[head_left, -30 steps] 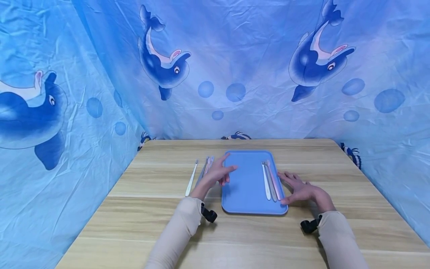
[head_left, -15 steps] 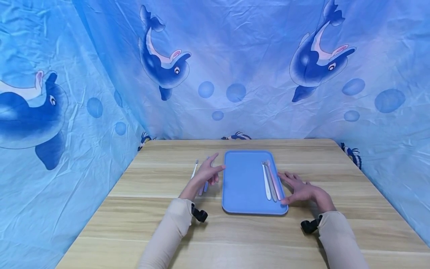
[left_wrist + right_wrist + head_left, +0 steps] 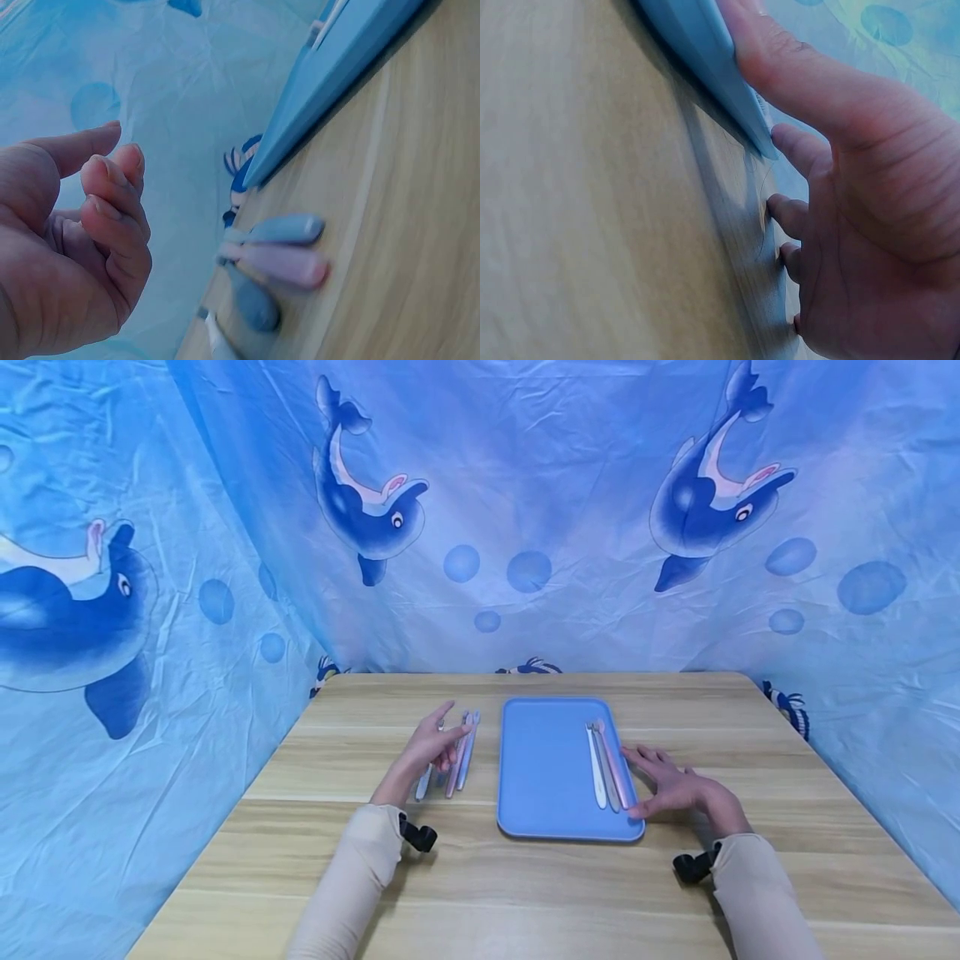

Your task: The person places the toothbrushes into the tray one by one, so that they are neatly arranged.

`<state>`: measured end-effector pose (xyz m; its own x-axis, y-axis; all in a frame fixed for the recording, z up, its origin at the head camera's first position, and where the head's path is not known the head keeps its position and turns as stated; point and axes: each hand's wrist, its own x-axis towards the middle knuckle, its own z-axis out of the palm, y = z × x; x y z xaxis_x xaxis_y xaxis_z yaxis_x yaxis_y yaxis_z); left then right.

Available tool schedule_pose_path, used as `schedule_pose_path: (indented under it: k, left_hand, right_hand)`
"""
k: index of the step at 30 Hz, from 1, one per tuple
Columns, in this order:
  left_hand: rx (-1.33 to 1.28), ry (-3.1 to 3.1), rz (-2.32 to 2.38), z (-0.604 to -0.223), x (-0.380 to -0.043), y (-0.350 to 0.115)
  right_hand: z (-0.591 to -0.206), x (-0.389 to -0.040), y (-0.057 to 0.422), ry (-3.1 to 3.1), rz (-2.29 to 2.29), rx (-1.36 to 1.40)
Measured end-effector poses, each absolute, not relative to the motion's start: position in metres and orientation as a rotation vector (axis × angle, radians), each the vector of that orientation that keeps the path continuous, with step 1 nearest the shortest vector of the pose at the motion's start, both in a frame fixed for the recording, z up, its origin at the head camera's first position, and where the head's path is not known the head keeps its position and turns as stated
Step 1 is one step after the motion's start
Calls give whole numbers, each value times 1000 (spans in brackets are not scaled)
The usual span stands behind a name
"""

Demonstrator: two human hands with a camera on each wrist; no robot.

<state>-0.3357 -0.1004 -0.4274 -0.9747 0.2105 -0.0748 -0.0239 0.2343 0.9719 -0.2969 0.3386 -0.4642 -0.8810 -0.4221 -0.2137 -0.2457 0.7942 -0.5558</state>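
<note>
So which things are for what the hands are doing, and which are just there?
Probably for the job:
- blue tray, with the right hand at its edge
- three toothbrushes on it
- four toothbrushes on the table, near the left hand

Probably just there:
- dolphin curtain
- black gadgets on the wrists
- wooden table, underneath everything

A blue tray (image 3: 546,777) is lying on the desk (image 3: 540,902); white, grey and pink toothbrushes (image 3: 610,787) are resting inside its right edge, four more brushes (image 3: 466,762) are lying to its left.
</note>
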Motion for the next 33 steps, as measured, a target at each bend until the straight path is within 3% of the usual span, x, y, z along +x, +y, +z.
schedule_pose_path:
  k: [33]
  left_hand:
    - [-2,2350,1715,-452,-342,-170]
  right_hand:
    - [-462,-297,338,2642,-755,-504]
